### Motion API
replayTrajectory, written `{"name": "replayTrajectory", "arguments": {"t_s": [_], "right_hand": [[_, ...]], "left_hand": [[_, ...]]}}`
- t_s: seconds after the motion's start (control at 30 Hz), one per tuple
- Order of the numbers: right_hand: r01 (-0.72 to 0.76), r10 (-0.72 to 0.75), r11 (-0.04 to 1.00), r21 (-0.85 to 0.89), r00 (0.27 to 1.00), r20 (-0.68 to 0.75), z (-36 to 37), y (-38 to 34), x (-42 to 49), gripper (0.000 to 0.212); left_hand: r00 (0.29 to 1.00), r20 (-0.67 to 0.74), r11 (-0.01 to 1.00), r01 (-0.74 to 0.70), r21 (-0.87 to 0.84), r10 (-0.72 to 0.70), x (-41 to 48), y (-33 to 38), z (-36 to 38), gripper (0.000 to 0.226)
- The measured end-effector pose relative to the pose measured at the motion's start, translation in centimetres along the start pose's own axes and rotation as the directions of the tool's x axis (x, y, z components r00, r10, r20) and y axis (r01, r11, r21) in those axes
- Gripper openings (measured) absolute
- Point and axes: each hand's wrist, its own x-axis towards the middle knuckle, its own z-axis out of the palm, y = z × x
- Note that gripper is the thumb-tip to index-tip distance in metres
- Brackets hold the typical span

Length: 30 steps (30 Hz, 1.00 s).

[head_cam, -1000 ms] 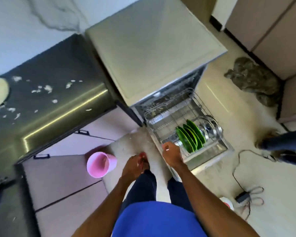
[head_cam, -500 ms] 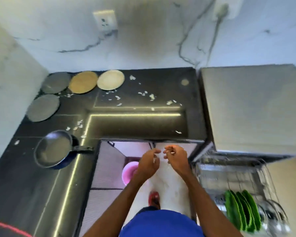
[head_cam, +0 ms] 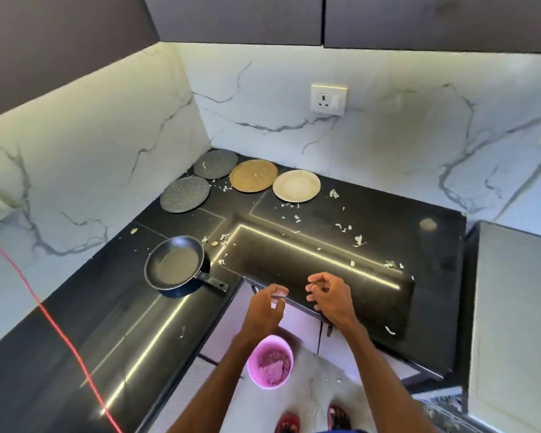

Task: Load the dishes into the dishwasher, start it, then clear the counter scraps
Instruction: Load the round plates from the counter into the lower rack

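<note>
Over counter (head_cam: pixel 425 295) edge, left hand (head_cam: pixel 264 307) and right hand (head_cam: pixel 328 296), lately at dishwasher (head_cam: pixel 512 307), now hover empty, fingers loosely curled; frying pan (head_cam: pixel 174 264) and plates (head_cam: pixel 296 185) still unloaded; loading likely resumes here.

A home kitchen: black counter (head_cam: pixel 372 245), frying pan (head_cam: pixel 174 264), marble backsplash (head_cam: pixel 263 98).

Round plates on the bench (head_cam: pixel 372 214): 4, namely rear grey plate (head_cam: pixel 215 164), front grey plate (head_cam: pixel 185 194), brown plate (head_cam: pixel 254 175) and cream plate (head_cam: pixel 296 185). Frying pan (head_cam: pixel 175 262): 1. Pink bucket (head_cam: pixel 270 360): 1. Wall socket (head_cam: pixel 328 98): 1. White scraps (head_cam: pixel 359 240): many, uncounted.
</note>
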Motion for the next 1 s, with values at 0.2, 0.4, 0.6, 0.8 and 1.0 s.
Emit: {"name": "replayTrajectory", "arguments": {"t_s": [0.2,0.4,0.6,0.8,1.0], "right_hand": [[-0.021,0.023,1.000,-0.014,0.994,0.111,-1.2,-0.7,1.8,0.016],[0.018,0.000,0.998,-0.064,0.965,0.264,0.6,-0.7,1.6,0.023],[-0.001,0.024,0.997,-0.076,0.954,0.300,1.2,-2.2,2.9,0.024],[-0.027,0.044,0.997,-0.073,0.966,0.256,1.3,-2.7,5.5,0.024],[-0.068,0.090,0.992,-0.108,0.972,0.215,0.7,-2.3,9.9,0.022]], "left_hand": [[0.992,-0.084,0.996,0.092,-0.002,-0.092,-1.6,1.3,0.7,0.022],[0.972,-0.127,0.980,0.199,-0.017,-0.200,-3.4,0.7,1.4,0.017],[0.960,-0.147,0.972,0.235,-0.030,-0.237,-2.4,0.8,0.5,0.022],[0.973,-0.122,0.981,0.195,-0.019,-0.196,0.8,0.9,0.1,0.022],[0.979,-0.051,0.977,0.194,-0.086,-0.198,6.7,0.4,0.0,0.024]]}}
